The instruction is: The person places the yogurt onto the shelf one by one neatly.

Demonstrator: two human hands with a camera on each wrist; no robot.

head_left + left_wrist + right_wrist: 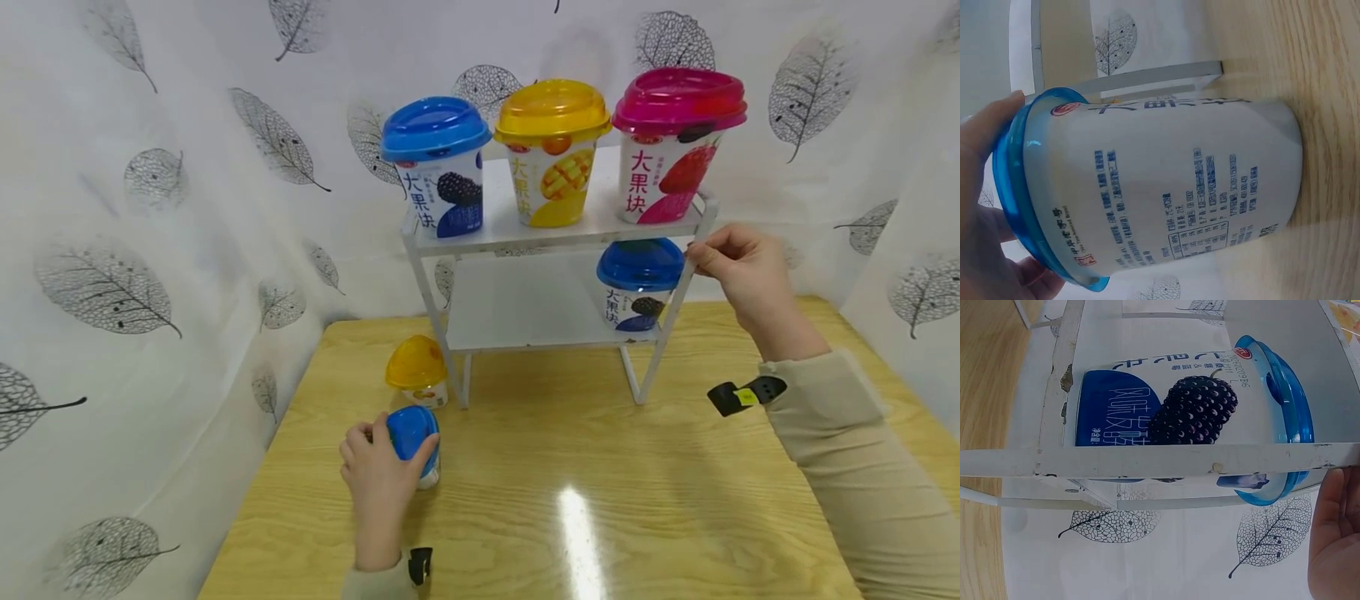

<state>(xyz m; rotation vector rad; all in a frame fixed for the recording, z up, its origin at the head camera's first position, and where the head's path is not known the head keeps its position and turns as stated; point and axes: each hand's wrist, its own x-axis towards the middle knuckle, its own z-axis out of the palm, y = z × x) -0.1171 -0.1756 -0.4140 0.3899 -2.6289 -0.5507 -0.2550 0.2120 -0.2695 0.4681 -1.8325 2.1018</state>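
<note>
My left hand (382, 467) grips a blue-lidded yogurt cup (412, 437) by its lid, low at the left of the table. In the left wrist view that cup (1166, 187) shows its printed back, with the thumb and fingers round the lid. At the right, my right hand (750, 279) pinches the front post of a white two-tier rack (562, 242) just below its top shelf. Right behind that post, on the lower shelf, stands another blue-lidded cup (637, 287) with a blackberry picture; the post partly covers it in the right wrist view.
On the top shelf stand a blue-lidded cup (438, 167), a yellow-lidded cup (555, 154) and a pink-lidded cup (675, 146). Another yellow-lidded cup (417, 371) is on the wooden table (525, 533) beside the rack's left leg. Leaf-patterned cloth (187, 208) hangs behind and at the sides.
</note>
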